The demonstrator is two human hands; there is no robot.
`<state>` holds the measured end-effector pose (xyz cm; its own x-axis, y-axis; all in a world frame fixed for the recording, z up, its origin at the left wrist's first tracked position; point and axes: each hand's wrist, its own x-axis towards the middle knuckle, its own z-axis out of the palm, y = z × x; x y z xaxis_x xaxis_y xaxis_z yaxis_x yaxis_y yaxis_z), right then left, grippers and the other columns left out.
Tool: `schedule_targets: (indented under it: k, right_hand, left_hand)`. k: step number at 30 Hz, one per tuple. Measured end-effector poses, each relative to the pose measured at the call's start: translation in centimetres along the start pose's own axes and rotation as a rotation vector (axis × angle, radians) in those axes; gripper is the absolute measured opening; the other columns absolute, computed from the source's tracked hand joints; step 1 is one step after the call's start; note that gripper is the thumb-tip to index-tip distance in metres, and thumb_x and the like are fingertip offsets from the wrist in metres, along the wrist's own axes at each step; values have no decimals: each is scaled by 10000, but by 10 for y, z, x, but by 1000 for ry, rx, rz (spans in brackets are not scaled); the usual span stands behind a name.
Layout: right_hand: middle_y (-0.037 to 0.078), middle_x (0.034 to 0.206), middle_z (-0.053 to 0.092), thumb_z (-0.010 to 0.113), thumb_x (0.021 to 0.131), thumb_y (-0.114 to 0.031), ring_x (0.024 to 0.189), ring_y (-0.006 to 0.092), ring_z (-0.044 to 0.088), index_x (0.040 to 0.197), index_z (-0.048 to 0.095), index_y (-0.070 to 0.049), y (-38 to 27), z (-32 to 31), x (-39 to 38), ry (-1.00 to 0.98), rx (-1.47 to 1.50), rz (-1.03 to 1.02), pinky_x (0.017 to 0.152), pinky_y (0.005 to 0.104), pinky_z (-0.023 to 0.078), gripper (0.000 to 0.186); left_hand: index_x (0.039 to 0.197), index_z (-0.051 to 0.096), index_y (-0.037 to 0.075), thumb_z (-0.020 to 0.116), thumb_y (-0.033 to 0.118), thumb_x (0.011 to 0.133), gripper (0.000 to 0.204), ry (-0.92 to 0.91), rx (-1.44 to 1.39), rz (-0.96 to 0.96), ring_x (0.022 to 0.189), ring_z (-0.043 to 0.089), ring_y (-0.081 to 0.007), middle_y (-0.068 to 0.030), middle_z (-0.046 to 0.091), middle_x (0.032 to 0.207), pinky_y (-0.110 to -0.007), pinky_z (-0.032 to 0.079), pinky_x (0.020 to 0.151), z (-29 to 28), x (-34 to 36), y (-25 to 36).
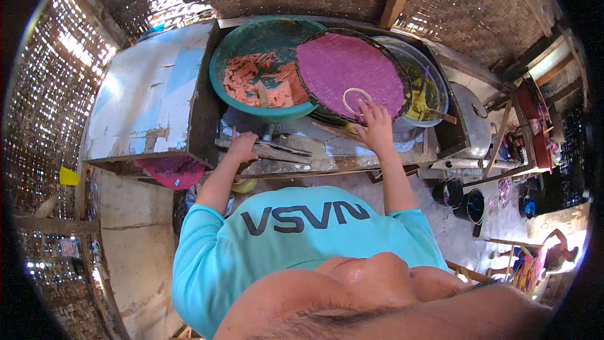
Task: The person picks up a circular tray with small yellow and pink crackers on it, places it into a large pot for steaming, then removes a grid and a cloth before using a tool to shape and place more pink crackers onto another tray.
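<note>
Fingers of the right hand (375,124) are at the right rim of a pale ring (344,100), loosely curved; whether they pinch it cannot be told. The ring lies on a purple sheet (349,60) spread over a round tray (408,85), which overlaps the right side of the green basin (251,33). Nearer the person than the green basin, the left hand (242,147) rests over the left end of a rough piece of wood (283,153); how firmly it grips cannot be told. Inside the green basin sit orange paste (242,79) and a flat scraper (262,94). Farther right of the green basin, past the tray, a grey basin (447,97) holds yellow paste (418,109) and a stirring stick (443,116). Left of the green basin stands a blue-and-white box (148,88), with a pink bowl (176,172) showing below it
</note>
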<state>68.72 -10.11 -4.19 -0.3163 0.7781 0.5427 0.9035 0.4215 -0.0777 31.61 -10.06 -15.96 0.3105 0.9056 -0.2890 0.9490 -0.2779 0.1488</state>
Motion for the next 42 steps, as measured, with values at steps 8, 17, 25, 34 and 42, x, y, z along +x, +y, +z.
schedule_targets:
  k: [8, 17, 25, 34, 42]
  right_hand:
    - [83, 1147, 413, 657, 639, -293, 1053, 305, 373, 1180, 425, -143, 18, 28, 5, -56, -11, 66, 900, 438, 292, 608]
    - [127, 1171, 411, 692, 587, -327, 1087, 318, 370, 1157, 433, -77, 5, 9, 14, 48, 130, 34, 916, 446, 290, 673]
    - [135, 980, 514, 707, 561, -298, 928, 302, 490, 1190, 366, -51, -108, -35, 17, -287, 470, -462, 807, 388, 393, 757]
    - [75, 777, 545, 652, 672, -146, 716, 176, 554, 1131, 419, -40, -88, -6, 32, -197, 1016, 32, 602, 323, 452, 525]
    - [83, 631, 525, 533, 766, -364, 465, 140, 502, 872, 470, 1, -101, -68, 95, -656, 1676, 227, 411, 234, 403, 386]
  left_hand:
    - [1050, 476, 61, 710, 341, 556, 615, 107, -116, 88, 986, 479, -295, -121, 487, 1066, -405, 369, 861, -19, -29, 27]
    - [949, 538, 50, 720, 311, 529, 527, 260, -344, 103, 893, 522, -288, -111, 535, 940, -364, 429, 771, -69, -91, 50]
    - [917, 530, 74, 711, 228, 491, 488, 436, -195, 144, 877, 523, -275, -99, 539, 903, -364, 423, 760, -152, -135, 70]
    - [1017, 512, 95, 691, 182, 592, 470, 1299, 130, 212, 1062, 433, -297, -77, 519, 1039, -458, 234, 962, -185, -128, 74]
    - [982, 517, 51, 619, 291, 616, 449, 1081, -42, 68, 974, 481, -302, -160, 531, 975, -449, 329, 864, -250, -37, 104]
